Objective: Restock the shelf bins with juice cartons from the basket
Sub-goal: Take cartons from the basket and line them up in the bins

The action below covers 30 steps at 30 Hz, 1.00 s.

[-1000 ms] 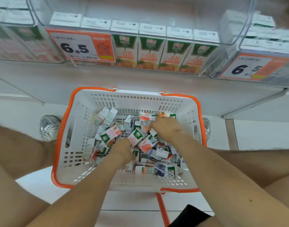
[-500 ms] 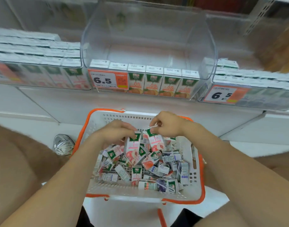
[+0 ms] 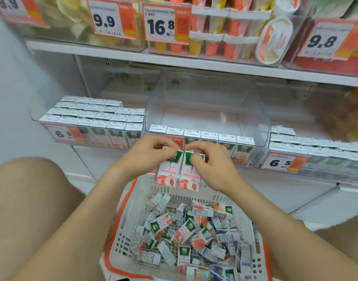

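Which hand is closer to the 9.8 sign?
Right. The right hand, gripping the right carton, is below and left of the 9.8 sign. The left hand, gripping the left carton, is farther left.

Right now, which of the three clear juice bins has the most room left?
The middle bin: it holds only one front row of cartons, while the left bin and right bin are packed several rows deep.

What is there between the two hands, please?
In the head view, only two things hang there side by side: the left carton, pinched at its top by the left hand, and the right carton, pinched by the right hand.
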Motion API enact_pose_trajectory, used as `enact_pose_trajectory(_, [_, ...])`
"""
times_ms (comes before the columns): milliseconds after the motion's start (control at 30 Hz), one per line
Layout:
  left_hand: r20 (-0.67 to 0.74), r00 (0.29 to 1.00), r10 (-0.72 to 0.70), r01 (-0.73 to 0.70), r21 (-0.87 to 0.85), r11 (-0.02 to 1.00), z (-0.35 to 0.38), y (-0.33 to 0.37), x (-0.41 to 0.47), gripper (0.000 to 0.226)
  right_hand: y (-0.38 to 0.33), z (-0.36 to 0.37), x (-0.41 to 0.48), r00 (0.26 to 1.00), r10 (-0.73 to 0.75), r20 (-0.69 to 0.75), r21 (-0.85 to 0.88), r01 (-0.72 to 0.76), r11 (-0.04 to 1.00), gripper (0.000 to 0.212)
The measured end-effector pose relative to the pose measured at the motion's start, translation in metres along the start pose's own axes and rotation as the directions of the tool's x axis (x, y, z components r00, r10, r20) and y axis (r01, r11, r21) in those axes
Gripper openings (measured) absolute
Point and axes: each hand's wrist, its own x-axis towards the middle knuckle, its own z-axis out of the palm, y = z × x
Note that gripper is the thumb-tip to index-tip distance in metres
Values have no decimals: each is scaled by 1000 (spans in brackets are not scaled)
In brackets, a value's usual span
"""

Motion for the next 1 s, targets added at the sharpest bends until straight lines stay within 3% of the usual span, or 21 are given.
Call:
enact_pose_trajectory(233, [-361, 930, 71, -69, 16, 997, -91, 40, -1, 16, -57, 18, 31, 969, -35, -246, 128, 68, 989, 23])
enact_pose_trajectory(367, [-571, 813, 117, -109, 48, 993, -136, 37, 15, 14, -82, 20, 59, 961, 8, -278, 280, 73, 957, 16])
enact_pose_trajectory(433, [-620, 765, 174, -107, 144, 984, -150, 31, 28, 23, -89, 22, 77, 952, -17, -305, 264, 101, 959, 25])
enact_pose_trajectory(567, [-483, 805, 343, -77, 489, 869, -171, 15, 62, 32, -93, 32, 115, 920, -185, -347, 50, 215, 975, 39])
enact_pose_trajectory(767, [-289, 887, 359, -85, 663, 744, -189, -21, 115, 42, -91, 49, 163, 915, -331, -229, -209, 286, 935, 42])
enact_pose_trajectory(900, [-104, 978, 178, -36, 765, 643, -187, -37, 139, 40, -87, 58, 187, 953, -292, -81, -318, 253, 914, 40])
enact_pose_trajectory(1000, [-45, 999, 5, 33, 803, 596, -185, -41, 145, 42, -89, 65, 206, 969, -248, 20, -490, 225, 842, 38])
